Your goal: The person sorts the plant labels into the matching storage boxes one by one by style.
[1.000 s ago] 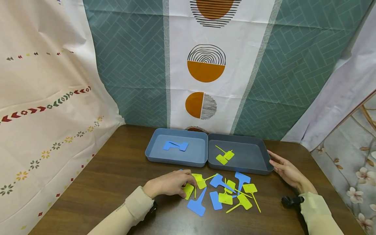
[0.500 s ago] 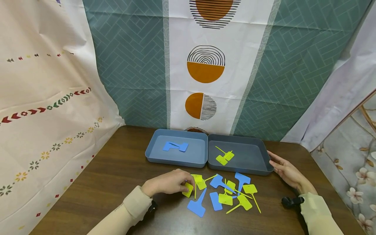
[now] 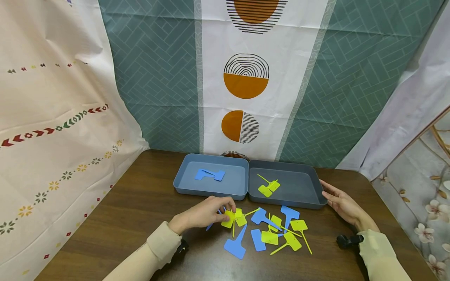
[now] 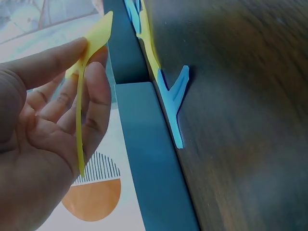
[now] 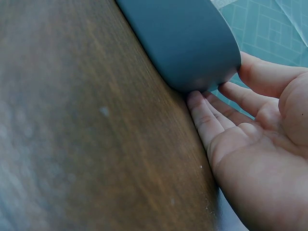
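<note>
Partly, the left hand [image 4: 50,125] hides the yellow tag [image 4: 99,33] it pinches.

The tags [image 4: 99,32] and trays [image 3: 299,185] look smooth plastic, the table [image 3: 204,259] glossy wood.

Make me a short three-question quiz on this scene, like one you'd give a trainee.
1. Short answer: What is the person's left-hand grip pinching?
2. True or false: The right-hand grip lies inside the dark grey, shallow rectangular tray.
3. Fill the gap: The blue-grey, shallow rectangular tray holds tags coloured ____.

Key:
1. A flat yellow tag with a thin stem.
2. False; it touches the outside.
3. Blue.
</note>
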A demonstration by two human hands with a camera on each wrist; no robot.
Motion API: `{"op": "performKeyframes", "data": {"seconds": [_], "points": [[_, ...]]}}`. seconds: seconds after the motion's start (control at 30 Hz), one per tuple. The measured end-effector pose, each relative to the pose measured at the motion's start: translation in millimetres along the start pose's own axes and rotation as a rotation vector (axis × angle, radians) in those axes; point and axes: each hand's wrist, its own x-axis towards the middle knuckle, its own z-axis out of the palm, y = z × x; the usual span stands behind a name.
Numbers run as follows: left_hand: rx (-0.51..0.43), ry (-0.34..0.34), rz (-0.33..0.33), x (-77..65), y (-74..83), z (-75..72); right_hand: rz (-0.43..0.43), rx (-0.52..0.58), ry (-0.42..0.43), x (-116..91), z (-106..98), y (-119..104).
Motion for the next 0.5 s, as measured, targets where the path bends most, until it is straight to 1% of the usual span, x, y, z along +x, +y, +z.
{"op": "performKeyframes", "data": {"seconds": [0.17,0.37,0.5], "points": [[-0.003,0.029,0.009,0.5,0.5,0.9,-0.008,0.001,0.000,-0.6,0.7,-0.2],[0.003,0.043,0.039,2.1,0.5,1.7,0.002,0.000,0.001,-1.1,-0.1,-0.2],[-0.010,0.043,0.028,4.7,2.7,0.5,0.000,0.004,-0.004,-0.9,-0.1,0.3]]}}
